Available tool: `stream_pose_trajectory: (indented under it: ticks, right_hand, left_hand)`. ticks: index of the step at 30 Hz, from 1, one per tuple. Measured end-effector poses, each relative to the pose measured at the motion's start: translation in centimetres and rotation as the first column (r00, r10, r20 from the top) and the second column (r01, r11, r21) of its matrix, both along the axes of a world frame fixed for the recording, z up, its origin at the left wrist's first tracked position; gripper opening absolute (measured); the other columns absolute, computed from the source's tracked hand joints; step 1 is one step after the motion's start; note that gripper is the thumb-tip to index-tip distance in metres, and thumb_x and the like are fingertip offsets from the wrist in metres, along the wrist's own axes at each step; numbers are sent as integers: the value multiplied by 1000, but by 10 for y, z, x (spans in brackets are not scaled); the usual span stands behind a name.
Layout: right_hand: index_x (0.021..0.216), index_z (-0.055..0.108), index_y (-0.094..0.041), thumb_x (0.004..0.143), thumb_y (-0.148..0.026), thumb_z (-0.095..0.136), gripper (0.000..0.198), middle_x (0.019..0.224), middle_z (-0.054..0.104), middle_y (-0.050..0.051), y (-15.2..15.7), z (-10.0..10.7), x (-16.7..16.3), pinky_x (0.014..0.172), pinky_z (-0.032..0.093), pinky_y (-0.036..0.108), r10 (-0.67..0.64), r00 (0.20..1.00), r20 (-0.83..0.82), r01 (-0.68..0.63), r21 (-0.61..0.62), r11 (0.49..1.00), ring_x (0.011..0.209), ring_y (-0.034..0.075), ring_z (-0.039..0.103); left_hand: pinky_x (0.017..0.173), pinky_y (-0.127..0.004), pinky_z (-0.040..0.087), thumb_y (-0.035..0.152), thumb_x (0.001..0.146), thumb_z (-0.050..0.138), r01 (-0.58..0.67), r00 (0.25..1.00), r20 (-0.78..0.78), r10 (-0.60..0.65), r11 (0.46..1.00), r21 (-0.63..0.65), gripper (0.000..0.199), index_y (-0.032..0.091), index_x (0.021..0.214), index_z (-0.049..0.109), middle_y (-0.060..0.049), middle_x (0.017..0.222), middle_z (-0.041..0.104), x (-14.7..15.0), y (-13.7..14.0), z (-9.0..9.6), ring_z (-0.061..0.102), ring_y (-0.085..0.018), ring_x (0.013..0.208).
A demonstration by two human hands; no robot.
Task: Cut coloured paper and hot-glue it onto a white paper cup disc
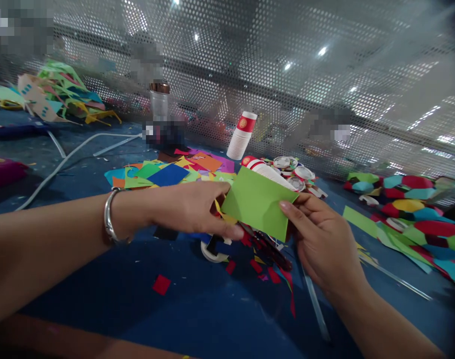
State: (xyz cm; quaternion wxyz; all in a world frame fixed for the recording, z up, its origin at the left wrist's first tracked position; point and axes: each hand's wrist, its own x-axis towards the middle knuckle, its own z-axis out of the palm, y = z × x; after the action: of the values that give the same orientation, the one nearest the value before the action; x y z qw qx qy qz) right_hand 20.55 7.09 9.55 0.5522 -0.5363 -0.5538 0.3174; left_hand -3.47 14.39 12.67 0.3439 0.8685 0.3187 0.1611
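Both hands are on one green paper sheet (258,202), held up over the blue table (197,309), centre of view.

Left hand (190,207) is closed on the sheet's lower-left edge, thumb on the near face, fingers behind. There is a silver bracelet (108,217) on that wrist. Right hand (325,239) pinches the right corner, index fingertip on the near face, other fingers curled behind. So both grips are closed on the same sheet.

Key relation: the sheet sits between the two hands, and its long axis runs roughly from lower left to upper right, tilted. The sheet spans the gap; neither hand is clearly nearer, each has an end. A yellow scrap (222,213) peeks out at the left hand's fingers — cannot tell whether it is held or merely lies behind.

Counts:
- green sheet in hand: one
- upright paper cup stack (242,135): one; a second stack (268,172) lies on its side just behind the sheet
- loose round cup pieces (295,172) near it: several (too overlapped for an exact count)
- scissors (267,244): one pair, dark, under the sheet on the table
- tape roll (212,249): one, below the left hand
- coloured paper pile (167,174) behind the left hand: one heap, many sheets
- small red scraps (161,284) on the table: a handful
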Motion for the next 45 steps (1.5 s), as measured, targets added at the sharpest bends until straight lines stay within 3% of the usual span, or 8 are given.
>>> stream_pose_trajectory:
  ticks: [3,7,16,25,30,34,38,45]
  right_hand:
    - [101,64,-25,92,-36,67,15,102,75,6,3,-2,3,70,60,36,3,1000,-4,-3,-7,1000,85,23,73]
    - [97,62,-25,91,-34,68,13,102,76,6,4,-1,2,72,61,37,-3,999,-50,2,-22,1000,90,24,74]
    - [96,62,-24,91,-34,68,12,96,77,5,4,-2,4,69,62,36,1,999,-35,-2,-36,999,85,24,75]
    - [96,65,-22,90,-33,71,13,91,76,4,3,-4,6,66,58,31,22,997,-79,-26,-46,999,79,20,73]
    - [100,68,-21,86,-32,76,19,89,76,3,3,-3,3,55,53,27,26,986,-165,-41,-89,995,71,18,71]
    - [100,69,-22,87,-33,75,18,89,77,3,3,-2,1,59,55,29,35,983,-182,-54,-104,993,72,19,72]
    - [99,70,-22,86,-29,76,16,90,77,3,3,-2,0,62,56,29,47,972,-230,-77,-125,989,75,18,72]
    - [95,74,-22,85,-29,78,13,88,77,1,3,-2,0,65,54,23,48,959,-280,-85,-122,989,75,15,70]
  left_hand:
    - [81,-34,42,68,64,77,148,942,-321,-92,977,153,63,22,104,61,-8,109,62,-10,-4,6,56,-29,101]
    - [82,-34,39,63,62,81,209,898,-429,-100,954,215,64,21,106,61,-8,107,59,-12,-8,2,51,-30,102]
    - [80,-32,40,43,67,80,182,916,-378,-136,979,88,52,19,111,66,-7,107,59,-11,4,1,54,-25,98]
    - [87,-39,44,65,61,79,204,901,-402,-164,977,57,71,20,111,58,-10,114,56,-10,7,-6,52,-30,105]
    - [85,-40,45,60,65,77,204,905,-389,-171,978,46,64,20,111,60,-10,113,56,-8,9,-8,51,-30,103]
    - [80,-36,45,59,65,77,177,908,-395,-141,983,54,60,19,106,60,-11,110,58,-7,11,-7,53,-28,98]
    - [76,-34,44,53,63,79,137,939,-322,-121,990,28,53,18,100,61,-10,107,63,-6,14,-8,57,-26,92]
    - [83,-32,44,48,66,82,95,980,-162,-112,990,-109,59,18,109,56,-10,118,65,-8,23,-10,61,-25,101]
